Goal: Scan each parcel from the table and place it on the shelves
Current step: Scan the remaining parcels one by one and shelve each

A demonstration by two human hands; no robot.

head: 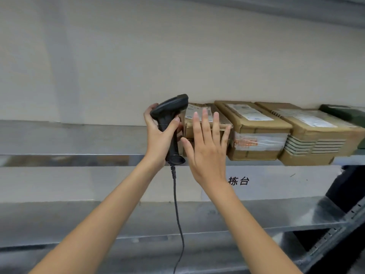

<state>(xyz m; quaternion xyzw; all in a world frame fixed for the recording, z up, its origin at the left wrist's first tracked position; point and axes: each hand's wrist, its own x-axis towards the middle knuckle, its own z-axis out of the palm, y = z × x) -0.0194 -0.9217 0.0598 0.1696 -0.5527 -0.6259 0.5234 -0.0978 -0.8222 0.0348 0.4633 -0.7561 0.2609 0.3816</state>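
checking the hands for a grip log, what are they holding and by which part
Left hand grips the black scanner by its handle. Right hand holds nothing, fingers straight against the leftmost parcel.

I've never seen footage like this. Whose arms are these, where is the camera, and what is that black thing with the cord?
There is no machine here. The one picture comes from a camera worn on a person's head, so you see their own two arms reaching forward to a metal shelf.

The left hand grips a black barcode scanner by its handle; its cord hangs down between the arms.

The right hand is open, fingers straight, in front of a small cardboard box at the left end of a row. Whether it touches the box is hard to tell.

To its right on the same shelf sit two larger cardboard boxes with printed labels, then a dark green one at the picture's edge.
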